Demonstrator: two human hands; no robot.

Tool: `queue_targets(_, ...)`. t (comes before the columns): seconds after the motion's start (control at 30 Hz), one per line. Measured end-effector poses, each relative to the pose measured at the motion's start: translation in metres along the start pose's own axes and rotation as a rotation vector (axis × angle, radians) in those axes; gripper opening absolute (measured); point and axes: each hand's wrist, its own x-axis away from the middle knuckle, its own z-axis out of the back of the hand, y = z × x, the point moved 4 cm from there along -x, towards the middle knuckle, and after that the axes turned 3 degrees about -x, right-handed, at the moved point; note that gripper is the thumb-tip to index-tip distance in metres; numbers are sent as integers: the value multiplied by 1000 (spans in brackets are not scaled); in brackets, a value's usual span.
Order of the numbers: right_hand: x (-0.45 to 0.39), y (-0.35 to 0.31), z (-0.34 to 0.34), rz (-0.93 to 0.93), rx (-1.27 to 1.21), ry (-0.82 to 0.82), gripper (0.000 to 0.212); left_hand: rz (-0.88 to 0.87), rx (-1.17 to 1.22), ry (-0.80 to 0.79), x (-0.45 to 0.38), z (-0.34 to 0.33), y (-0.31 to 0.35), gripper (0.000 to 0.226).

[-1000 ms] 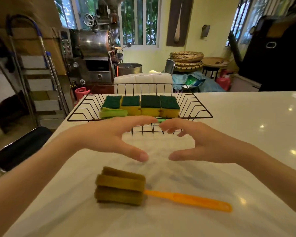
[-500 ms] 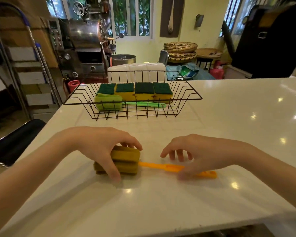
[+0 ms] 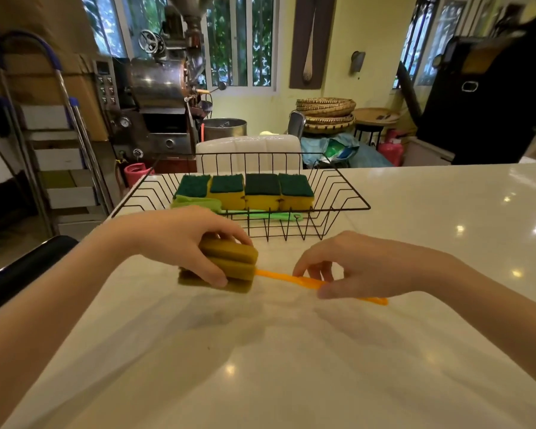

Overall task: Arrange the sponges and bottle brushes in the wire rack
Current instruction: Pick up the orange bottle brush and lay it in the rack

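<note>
Head view, our left hand (image 3: 180,239) clasps the olive sponge head (image 3: 229,264) of the orange bottle brush (image 3: 291,278), our right hand (image 3: 359,267) pinches its handle, above the white counter (image 3: 291,366), near the wire rack (image 3: 338,193) holding four sponges (image 3: 245,191) and a green bottle brush (image 3: 260,214).

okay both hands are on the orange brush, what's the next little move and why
Probably lift the orange bottle brush toward the wire rack. The left hand grips its sponge head, the right hand pinches the handle, and only the green brush lies before the sponges.
</note>
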Motion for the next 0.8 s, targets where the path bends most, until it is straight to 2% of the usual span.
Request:
queue_targets(0.13,-15,6,31,26,39,100,31,-37,112,193,2,37,-7,49)
queue_targets(0.23,-27,11,54,51,-44,169,30,-80,283,365,9,67,-11,47)
queue_targets(0.33,-42,17,75,85,-230,259,27,-164,578,663,8,100,-21,36)
queue_targets(0.4,-53,21,86,118,-390,360,26,-123,751,837,-2,115,-32,34)
queue_targets(0.43,-58,23,90,134,-492,406,26,-98,855,836,-10,117,-35,36)
queue_targets(0.53,-75,25,95,176,-826,479,26,-95,1224,585,-35,103,-40,51)
queue_targets(0.67,-94,26,99,216,-1093,597,25,-9,1230,382,-64,82,-47,46)
queue_targets(0.8,-107,29,95,232,-1180,750,26,2,1157,221,-78,70,-46,45)
